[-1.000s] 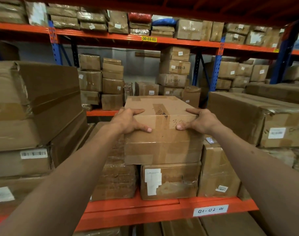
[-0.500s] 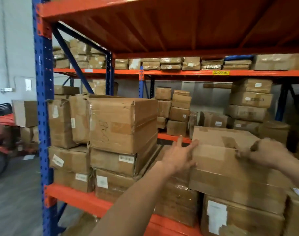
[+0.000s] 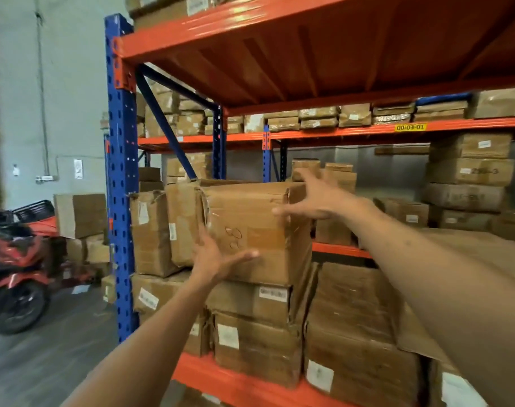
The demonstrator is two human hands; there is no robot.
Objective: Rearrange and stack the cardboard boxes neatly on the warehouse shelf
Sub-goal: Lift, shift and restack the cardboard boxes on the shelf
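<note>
Forearms reach from the bottom of the view toward a large worn cardboard box (image 3: 250, 230), the landmark for everything below. It sits on top of a stack at the left end of the orange warehouse shelf (image 3: 250, 386), with a scribbled mark on its front face and a crumpled, taped left corner.

Nearest the box's front face is the left hand (image 3: 218, 259), low and left of centre, fingers spread and empty, apparently just touching or about to touch the cardboard; blur hides whether there is contact. The right hand (image 3: 315, 198) is higher, at the box's upper right corner, also spread wide and holding nothing, fingers (image 3: 282, 212) pointing left across the front edge.

The box lies straight ahead of both hands, and its long axis seems to run front to back into the shelf. The left hand looks the nearer one, so a grasp would probably begin there, the right closing on the far side.

Under the box are two flatter boxes with white labels. Left of it stand narrower boxes against the blue upright post (image 3: 119, 201). Right of it is a lower stack. Behind it, a second rack holds many smaller boxes. Far left of it, on the floor, is a red vehicle (image 3: 15, 259).
</note>
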